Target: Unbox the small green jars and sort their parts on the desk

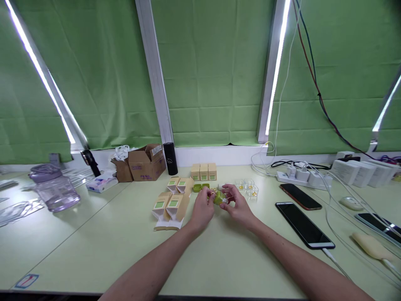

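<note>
Container [220, 198] between left hand [203, 205] and right hand [238, 205], over table [225, 267]; cartons [174, 203] left of grip, box row [204, 172] behind it, cardboard box [144, 168] and tumbler [170, 159] farther back left; cups [252, 192] just right, phones [304, 225] well right of grip, power strip [283, 178] back right, bottle [58, 193] far left

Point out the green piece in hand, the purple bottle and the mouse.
Green piece [219, 198], head view: its visible middle.
Purple bottle [58, 194], head view: its body.
Mouse [351, 203], head view: its top.
</note>
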Available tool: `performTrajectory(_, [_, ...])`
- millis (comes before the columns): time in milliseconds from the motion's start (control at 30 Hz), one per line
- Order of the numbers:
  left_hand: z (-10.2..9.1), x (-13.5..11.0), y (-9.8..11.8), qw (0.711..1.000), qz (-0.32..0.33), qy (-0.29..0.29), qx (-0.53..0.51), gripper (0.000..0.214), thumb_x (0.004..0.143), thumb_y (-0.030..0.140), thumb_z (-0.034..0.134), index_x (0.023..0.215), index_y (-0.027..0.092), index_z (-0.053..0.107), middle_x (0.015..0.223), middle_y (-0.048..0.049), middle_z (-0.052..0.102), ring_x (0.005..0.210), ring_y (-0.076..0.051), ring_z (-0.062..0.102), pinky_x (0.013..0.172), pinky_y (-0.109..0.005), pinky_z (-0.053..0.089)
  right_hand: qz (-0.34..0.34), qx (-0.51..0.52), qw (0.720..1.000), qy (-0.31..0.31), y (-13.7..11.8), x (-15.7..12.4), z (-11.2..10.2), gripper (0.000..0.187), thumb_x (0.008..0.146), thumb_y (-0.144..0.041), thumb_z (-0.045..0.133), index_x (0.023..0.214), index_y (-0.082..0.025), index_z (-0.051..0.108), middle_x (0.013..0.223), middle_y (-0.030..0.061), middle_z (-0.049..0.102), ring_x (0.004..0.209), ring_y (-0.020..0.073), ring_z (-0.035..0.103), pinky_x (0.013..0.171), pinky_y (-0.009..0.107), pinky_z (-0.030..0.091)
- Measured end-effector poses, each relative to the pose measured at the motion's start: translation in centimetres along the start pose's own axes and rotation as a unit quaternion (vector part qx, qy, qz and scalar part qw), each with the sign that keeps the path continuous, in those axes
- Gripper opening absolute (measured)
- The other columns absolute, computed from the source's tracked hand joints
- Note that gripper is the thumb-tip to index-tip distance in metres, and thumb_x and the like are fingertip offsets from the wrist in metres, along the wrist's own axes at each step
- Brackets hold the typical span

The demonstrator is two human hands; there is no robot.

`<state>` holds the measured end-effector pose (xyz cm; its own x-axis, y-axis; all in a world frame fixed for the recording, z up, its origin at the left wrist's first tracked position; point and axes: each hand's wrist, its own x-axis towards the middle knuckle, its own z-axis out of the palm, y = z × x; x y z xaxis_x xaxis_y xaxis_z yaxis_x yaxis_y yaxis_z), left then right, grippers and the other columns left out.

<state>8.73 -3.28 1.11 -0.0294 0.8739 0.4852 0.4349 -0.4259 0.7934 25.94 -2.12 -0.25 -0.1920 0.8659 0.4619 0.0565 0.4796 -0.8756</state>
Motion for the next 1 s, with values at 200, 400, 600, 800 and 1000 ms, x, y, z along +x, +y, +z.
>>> performTrajectory(200, [-0.1, 0.3, -0.1, 0.999, -0.001, 0.031, 0.01, 0.02, 0.098, 0.034, 0.052, 0.081, 0.024, 0.047, 0.08, -0.0012, 0.058, 0.074, -0.02, 0.052, 0.069, -0.031, 0.037, 0.005, 0.005, 1.0, 0.0, 0.8, 0.1, -0.3, 0.056, 0.075, -0.028, 0.077, 0.126, -0.03, 0.054, 0.117, 0.0059, 0.068, 0.096, 0.0223, 0.064, 0.084, 0.04, 0.052])
performTrajectory(400, [0.0, 0.7, -0.7, 0.998, -0.005, 0.048, -0.038, 0.024, 0.098, 0.043, 0.053, 0.083, 0.023, 0.049, 0.083, -0.0019, 0.06, 0.077, -0.02, 0.056, 0.07, -0.031, 0.041, -0.012, -0.006, 1.0, 0.001, 1.0, 0.3, -0.8, 0.053, 0.078, -0.026, 0.074, 0.126, -0.03, 0.053, 0.119, 0.0055, 0.068, 0.102, 0.0229, 0.064, 0.092, 0.044, 0.052])
performTrajectory(600, [-0.3, 1.8, -2.0, 0.983, -0.081, 0.118, -0.119, 0.032, 0.094, 0.052, 0.058, 0.083, 0.023, 0.049, 0.08, -0.0014, 0.059, 0.072, -0.017, 0.057, 0.063, -0.028, 0.048, -0.042, -0.026, 0.999, 0.013, 0.4, 0.3, -0.9, 0.046, 0.079, -0.023, 0.073, 0.121, -0.03, 0.056, 0.115, 0.0041, 0.068, 0.105, 0.0236, 0.065, 0.099, 0.046, 0.051])
performTrajectory(800, [-0.3, 2.0, -2.4, 0.958, -0.146, 0.121, -0.214, 0.035, 0.09, 0.054, 0.065, 0.086, 0.021, 0.053, 0.081, -0.0022, 0.062, 0.07, -0.015, 0.061, 0.059, -0.027, 0.055, -0.119, -0.119, 0.985, 0.04, 0.0, 0.6, -1.5, 0.006, 0.087, -0.025, 0.064, 0.093, -0.025, 0.066, 0.126, 0.0089, 0.067, 0.12, 0.0287, 0.06, 0.096, 0.047, 0.051])
performTrajectory(1000, [-0.2, 1.9, -2.1, 0.95, -0.166, 0.119, -0.237, 0.04, 0.085, 0.054, 0.072, 0.083, 0.019, 0.055, 0.078, -0.0025, 0.064, 0.067, -0.014, 0.061, 0.057, -0.026, 0.054, -0.179, -0.221, 0.952, 0.11, 0.3, 2.0, -3.8, 0.005, 0.089, -0.025, 0.063, 0.089, -0.025, 0.068, 0.129, 0.0113, 0.065, 0.116, 0.0296, 0.06, 0.084, 0.043, 0.054])
